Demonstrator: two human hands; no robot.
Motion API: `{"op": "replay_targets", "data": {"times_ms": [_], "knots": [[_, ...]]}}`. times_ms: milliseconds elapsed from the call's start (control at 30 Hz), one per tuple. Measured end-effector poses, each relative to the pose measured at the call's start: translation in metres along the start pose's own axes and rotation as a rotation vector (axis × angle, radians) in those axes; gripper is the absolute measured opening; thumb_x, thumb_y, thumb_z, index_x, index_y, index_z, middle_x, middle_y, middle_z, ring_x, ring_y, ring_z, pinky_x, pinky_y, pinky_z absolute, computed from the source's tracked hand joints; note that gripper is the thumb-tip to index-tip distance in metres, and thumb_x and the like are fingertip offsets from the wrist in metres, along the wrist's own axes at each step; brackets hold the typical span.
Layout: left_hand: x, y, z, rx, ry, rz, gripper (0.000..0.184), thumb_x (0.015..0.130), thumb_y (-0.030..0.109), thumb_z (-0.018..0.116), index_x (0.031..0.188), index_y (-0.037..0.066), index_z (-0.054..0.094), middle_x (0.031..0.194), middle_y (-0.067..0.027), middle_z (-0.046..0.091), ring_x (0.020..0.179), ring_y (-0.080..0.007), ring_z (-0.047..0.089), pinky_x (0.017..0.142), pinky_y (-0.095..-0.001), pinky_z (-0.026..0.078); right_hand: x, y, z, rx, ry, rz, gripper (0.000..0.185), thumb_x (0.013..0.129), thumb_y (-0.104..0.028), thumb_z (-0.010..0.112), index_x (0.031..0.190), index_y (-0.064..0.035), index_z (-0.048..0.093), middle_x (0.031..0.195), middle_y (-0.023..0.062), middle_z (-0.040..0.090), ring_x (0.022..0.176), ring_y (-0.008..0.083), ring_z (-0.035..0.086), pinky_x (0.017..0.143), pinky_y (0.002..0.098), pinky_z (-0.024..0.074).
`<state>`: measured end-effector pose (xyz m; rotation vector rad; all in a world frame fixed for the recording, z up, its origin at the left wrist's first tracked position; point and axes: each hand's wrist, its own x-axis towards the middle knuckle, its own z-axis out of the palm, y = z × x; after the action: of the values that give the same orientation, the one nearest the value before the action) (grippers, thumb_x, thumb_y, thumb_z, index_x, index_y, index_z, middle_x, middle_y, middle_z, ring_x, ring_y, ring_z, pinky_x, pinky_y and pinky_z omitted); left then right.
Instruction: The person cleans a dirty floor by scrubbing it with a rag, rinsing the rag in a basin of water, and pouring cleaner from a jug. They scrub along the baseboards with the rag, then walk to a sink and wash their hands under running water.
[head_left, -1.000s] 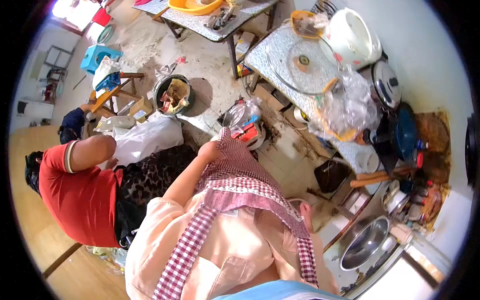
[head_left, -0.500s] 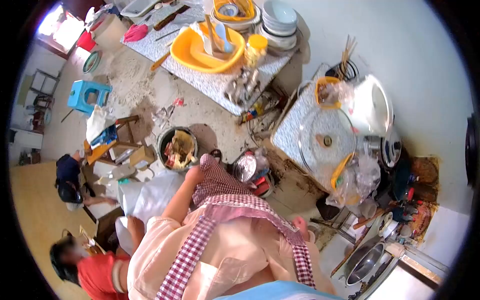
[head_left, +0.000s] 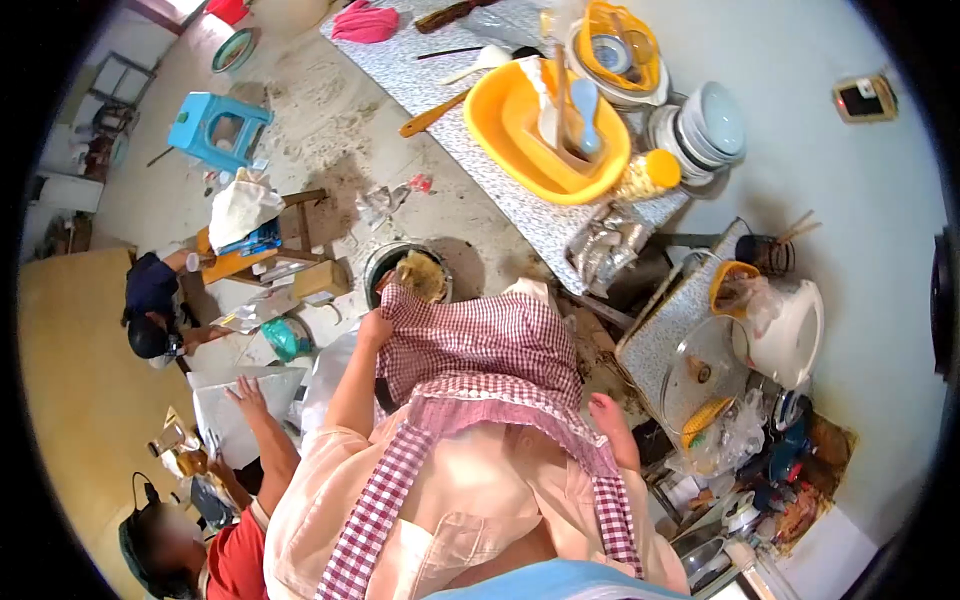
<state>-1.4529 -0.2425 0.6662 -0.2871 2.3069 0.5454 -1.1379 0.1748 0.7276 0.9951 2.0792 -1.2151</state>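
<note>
My left hand [head_left: 374, 328] is closed on the upper left edge of the red-and-white checked apron [head_left: 480, 335] and holds it out from my body. My right hand [head_left: 606, 408] hangs beside the apron on the right, its fingers loosely apart with nothing in them. Beyond the apron a dark bucket [head_left: 376, 268] with food scraps stands on the floor, partly covered by the cloth.
A speckled table [head_left: 420, 100] bears a yellow basin [head_left: 485, 110] and stacked bowls [head_left: 712, 125]. A smaller table [head_left: 645, 345] holds a glass lid and a white pot [head_left: 795, 335]. Two people work at the left, near a blue stool [head_left: 212, 130].
My view has turned toward the tables, which appear larger. The apron is spread wider, still in my left hand. The person in red has raised a hand with fingers spread.
</note>
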Motion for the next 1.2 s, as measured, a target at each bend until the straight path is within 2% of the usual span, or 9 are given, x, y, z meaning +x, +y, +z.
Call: {"op": "replay_targets", "data": {"times_ms": [167, 267, 400, 533, 700, 833, 933, 1000, 1200], "knots": [[0.041, -0.048, -0.021, -0.145, 0.243, -0.1, 0.032, 0.064, 0.009, 0.048, 0.092, -0.002, 0.059, 0.086, -0.0247, 0.06, 0.086, -0.0355, 0.058, 0.075, -0.0395, 0.045, 0.041, -0.153, -0.03, 0.083, -0.172, -0.151, 0.036, 0.083, -0.019, 0.054, 0.114, -0.0017, 0.05, 0.098, 0.0098, 0.059, 0.087, 0.0143, 0.057, 0.075, 0.0263, 0.0447], [0.036, -0.046, -0.057, -0.498, 0.216, -0.244, 0.033, 0.064, 0.008, 0.047, 0.093, -0.003, 0.059, 0.084, -0.0232, 0.061, 0.082, -0.0341, 0.059, 0.071, -0.0382, 0.045, 0.074, -0.23, -0.046, 0.233, -0.285, -0.305, 0.032, 0.084, -0.013, 0.053, 0.115, -0.0037, 0.05, 0.101, 0.0059, 0.058, 0.085, 0.0132, 0.055, 0.076, 0.025, 0.0429], [0.073, -0.094, -0.032, -0.569, 0.2, -0.238, 0.034, 0.065, 0.005, 0.044, 0.094, -0.005, 0.058, 0.083, -0.0224, 0.061, 0.081, -0.0339, 0.059, 0.07, -0.0376, 0.045, 0.111, -0.328, -0.071, 0.238, -0.318, -0.399, 0.031, 0.084, -0.008, 0.052, 0.115, -0.0048, 0.05, 0.102, 0.0053, 0.057, 0.087, 0.0117, 0.054, 0.077, 0.0242, 0.0421], [0.069, -0.041, -0.074, -0.133, 0.304, -0.278, 0.035, 0.065, 0.005, 0.043, 0.094, -0.005, 0.058, 0.086, -0.0252, 0.06, 0.085, -0.0371, 0.058, 0.075, -0.0395, 0.044, 0.15, -0.394, -0.082, 0.26, -0.378, -0.498, 0.03, 0.084, -0.005, 0.05, 0.114, -0.0047, 0.05, 0.103, 0.0053, 0.057, 0.089, 0.0117, 0.053, 0.078, 0.0247, 0.042], [0.112, -0.05, -0.104, -0.563, 0.333, -0.324, 0.034, 0.065, 0.003, 0.04, 0.093, -0.004, 0.058, 0.086, -0.023, 0.061, 0.082, -0.033, 0.06, 0.072, -0.0375, 0.045, 0.179, -0.488, -0.077, 0.226, -0.481, -0.57, 0.029, 0.084, -0.009, 0.05, 0.112, -0.0024, 0.051, 0.105, 0.0069, 0.057, 0.091, 0.0141, 0.055, 0.08, 0.0257, 0.0425], [0.181, -0.051, -0.154, -0.536, 0.268, -0.364, 0.033, 0.065, 0.004, 0.042, 0.093, -0.005, 0.058, 0.086, -0.0239, 0.06, 0.083, -0.0344, 0.059, 0.071, -0.0389, 0.045, 0.207, -0.573, -0.045, 0.141, -0.443, -0.669, 0.029, 0.08, -0.009, 0.054, 0.108, -0.0034, 0.054, 0.103, 0.0093, 0.057, 0.089, 0.0203, 0.056, 0.079, 0.0295, 0.0437], [0.262, -0.073, -0.202, -0.071, 0.198, -0.243, 0.032, 0.065, 0.006, 0.044, 0.092, -0.004, 0.058, 0.088, -0.026, 0.059, 0.087, -0.0381, 0.057, 0.074, -0.0406, 0.044, 0.259, -0.612, 0.017, -0.249, -0.174, -1.132, 0.027, 0.076, -0.011, 0.059, 0.102, -0.0054, 0.057, 0.099, 0.0096, 0.056, 0.09, 0.0243, 0.054, 0.08, 0.0331, 0.0426], [0.253, -0.002, -0.287, -0.126, 0.197, -0.083, 0.032, 0.065, 0.008, 0.047, 0.093, -0.001, 0.058, 0.089, -0.0267, 0.057, 0.089, -0.0396, 0.054, 0.078, -0.0422, 0.043, 0.288, -0.644, 0.06, -0.349, -0.197, -1.157, 0.025, 0.071, -0.013, 0.062, 0.095, -0.0074, 0.058, 0.095, 0.0093, 0.056, 0.093, 0.026, 0.051, 0.081, 0.0355, 0.0408], [0.315, -0.007, -0.4, -0.046, 0.119, -0.032, 0.041, 0.063, 0.007, 0.048, 0.103, 0.002, 0.055, 0.092, -0.0249, 0.058, 0.09, -0.0385, 0.054, 0.079, -0.0418, 0.043, 0.353, -0.637, 0.13, -0.898, -0.189, -1.007, 0.022, 0.069, -0.024, 0.061, 0.086, -0.0107, 0.06, 0.09, 0.0069, 0.055, 0.098, 0.0256, 0.047, 0.083, 0.042, 0.0358]]}}
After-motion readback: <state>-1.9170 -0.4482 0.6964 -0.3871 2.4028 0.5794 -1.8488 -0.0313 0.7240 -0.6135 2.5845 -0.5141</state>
